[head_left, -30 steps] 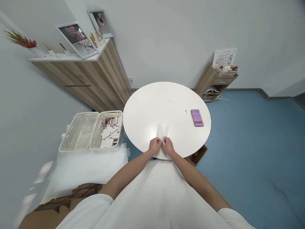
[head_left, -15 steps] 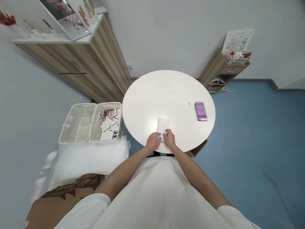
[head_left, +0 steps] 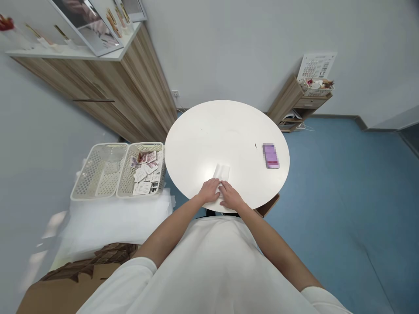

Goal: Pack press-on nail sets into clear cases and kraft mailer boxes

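A folded white wrapping sheet (head_left: 223, 171), thin and soft-looking, lies on the white oval table (head_left: 229, 135) near its front edge. Its far part shows beyond my fingers, while the near part is mostly hidden under them. My left hand (head_left: 209, 190) grips the sheet from the left, fingers bent and thumb toward the middle. From the right, my right hand (head_left: 231, 196) closes on the same sheet. The fingertips of both hands almost meet over it. Whether anything is wrapped inside cannot be seen.
A purple blurred object (head_left: 271, 155) lies on the table's right side, with a small dark bit (head_left: 255, 146) near it. Left of the table are a basket of printed cards (head_left: 119, 189), another white basket (head_left: 76, 192), a stack of white sheets (head_left: 114, 218) and brown cardboard (head_left: 65, 290).
My hands have drawn closer together over the sheet, and my right fingers have moved forward and left across it. Less of the sheet shows now. The camera view has shifted slightly.
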Demonstrator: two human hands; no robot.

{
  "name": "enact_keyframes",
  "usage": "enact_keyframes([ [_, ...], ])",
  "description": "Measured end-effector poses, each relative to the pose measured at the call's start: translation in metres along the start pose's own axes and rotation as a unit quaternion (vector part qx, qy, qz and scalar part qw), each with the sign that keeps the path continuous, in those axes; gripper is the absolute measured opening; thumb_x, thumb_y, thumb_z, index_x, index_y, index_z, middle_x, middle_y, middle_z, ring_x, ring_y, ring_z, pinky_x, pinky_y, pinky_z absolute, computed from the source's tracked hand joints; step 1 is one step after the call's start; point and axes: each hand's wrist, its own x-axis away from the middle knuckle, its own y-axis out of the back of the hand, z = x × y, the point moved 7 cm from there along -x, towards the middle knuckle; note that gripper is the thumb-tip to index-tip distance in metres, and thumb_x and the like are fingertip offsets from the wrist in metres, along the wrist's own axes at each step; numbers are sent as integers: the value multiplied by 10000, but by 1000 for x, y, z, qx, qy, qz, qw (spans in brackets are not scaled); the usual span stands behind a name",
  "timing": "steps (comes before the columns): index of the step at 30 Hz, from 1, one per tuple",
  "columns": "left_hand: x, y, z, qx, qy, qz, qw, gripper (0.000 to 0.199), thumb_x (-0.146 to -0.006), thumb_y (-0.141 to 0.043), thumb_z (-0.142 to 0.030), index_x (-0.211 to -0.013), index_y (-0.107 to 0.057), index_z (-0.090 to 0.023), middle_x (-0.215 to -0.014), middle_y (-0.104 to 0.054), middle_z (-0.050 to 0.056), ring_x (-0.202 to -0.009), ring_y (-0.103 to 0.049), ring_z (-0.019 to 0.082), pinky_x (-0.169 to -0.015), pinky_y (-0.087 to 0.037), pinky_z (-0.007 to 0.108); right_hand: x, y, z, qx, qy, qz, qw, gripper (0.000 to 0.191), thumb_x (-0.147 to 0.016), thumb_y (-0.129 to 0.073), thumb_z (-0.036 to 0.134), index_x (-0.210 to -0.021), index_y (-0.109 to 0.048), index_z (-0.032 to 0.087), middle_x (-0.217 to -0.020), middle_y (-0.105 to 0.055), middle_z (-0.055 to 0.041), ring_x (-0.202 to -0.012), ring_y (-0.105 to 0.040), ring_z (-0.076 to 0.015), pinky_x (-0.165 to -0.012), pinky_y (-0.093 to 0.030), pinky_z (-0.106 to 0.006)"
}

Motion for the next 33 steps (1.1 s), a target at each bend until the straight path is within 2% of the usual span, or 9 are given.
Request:
enact_keyframes([
  [4,8,8,-2,41,-27,0,999,643,-559,-687,-303,-1158,-463,-232,-1229,-483,63,-1175,-394,268,-1003,-270,344,-9,10,6,13,16,-9,1000,454,-632,-539,99,-1071,-451,173,-1142,-479,-112,-1112,-407,-246,-929,-353,-393],
  [7,21,5,-2,57,-45,18,997,705,-498,-717,-286,-1155,-465,-240,-1220,-490,60,-1160,-399,281,-994,-272,359,-5,13,13,6,19,19,1000,411,-627,-549,160,-1032,-482,163,-997,-540,-94,-952,-482,-237,-834,-394,-368],
  [11,32,-4,9,99,7,26,995,360,-645,-588,-240,-1003,-566,-269,-1069,-585,36,-1090,-456,256,-963,-303,359,5,15,12,-70,-20,40,997,259,-686,-504,217,-945,-522,208,-852,-585,-27,-766,-525,-176,-685,-398,-281],
  [15,23,-2,23,138,54,-22,989,180,-694,-521,-258,-851,-602,-226,-970,-601,48,-977,-520,228,-874,-382,322,-4,21,-4,-115,-99,20,988,101,-735,-444,234,-776,-535,219,-664,-554,19,-602,-497,-140,-550,-361,-237],
  [18,15,1,34,183,66,-49,980,180,-714,-485,-248,-852,-586,-191,-867,-608,41,-816,-565,185,-757,-435,296,-21,26,-15,-109,-129,-8,986,132,-764,-404,238,-741,-529,202,-734,-549,-10,-673,-506,-148,-587,-386,-240],
  [23,9,2,48,184,111,-96,972,210,-736,-491,-207,-939,-544,-200,-788,-612,13,-744,-575,153,-711,-444,273,-33,23,-27,-86,-177,-53,979,255,-823,-324,227,-994,-504,167,-936,-501,-83,-869,-486,-182,-744,-402,-288],
  [28,4,-1,53,150,126,-106,975,183,-740,-507,-213,-912,-551,-171,-902,-591,57,-821,-560,172,-774,-430,299,-15,20,-24,-26,-208,-113,971,426,-814,-368,209,-1240,-347,210,-1206,-366,-125,-1074,-375,-253,-811,-383,-357],
  [30,3,-1,54,150,122,-109,975,217,-744,-503,-215,-953,-538,-168,-934,-576,61,-782,-560,159,-768,-435,299,-6,19,-14,3,-183,-122,975,422,-812,-371,198,-1232,-365,235,-1255,-333,-112,-1110,-345,-266,-830,-378,-380],
  [33,6,0,51,143,101,-131,976,288,-766,-480,-230,-1047,-501,-173,-1012,-531,70,-738,-551,137,-764,-444,298,4,13,-1,13,-150,-92,984,335,-814,-381,213,-1136,-470,246,-1233,-363,-104,-1093,-360,-272,-831,-380,-399],
])
